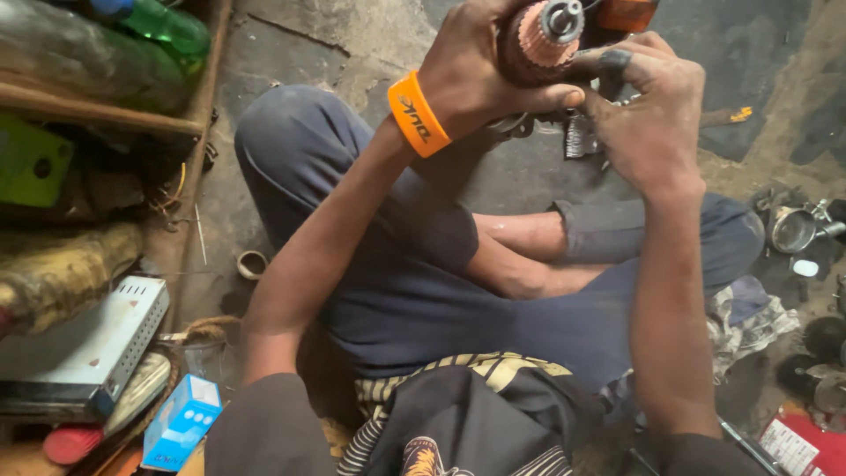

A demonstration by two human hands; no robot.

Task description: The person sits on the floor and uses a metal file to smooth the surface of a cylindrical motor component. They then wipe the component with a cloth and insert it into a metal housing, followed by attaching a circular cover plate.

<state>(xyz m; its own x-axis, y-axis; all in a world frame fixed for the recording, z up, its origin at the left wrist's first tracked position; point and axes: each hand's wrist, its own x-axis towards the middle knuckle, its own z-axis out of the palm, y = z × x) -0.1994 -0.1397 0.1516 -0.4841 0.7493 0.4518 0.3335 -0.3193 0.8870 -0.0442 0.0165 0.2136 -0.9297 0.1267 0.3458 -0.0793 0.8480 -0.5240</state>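
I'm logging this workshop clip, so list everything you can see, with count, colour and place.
motor armature: one, copper and dark, top centre, held in the left hand
green bottle: one, green, top left on shelf
metal box: one, grey, perforated, lower left
small carton: one, blue and white, bottom left
ring: one, pale, on floor left of knee
metal cup part: one, silver, right edge
rag: one, patterned, right of the leg
wristband: one, orange, left wrist
left hand: gripping the armature
right hand: fingertips on the armature
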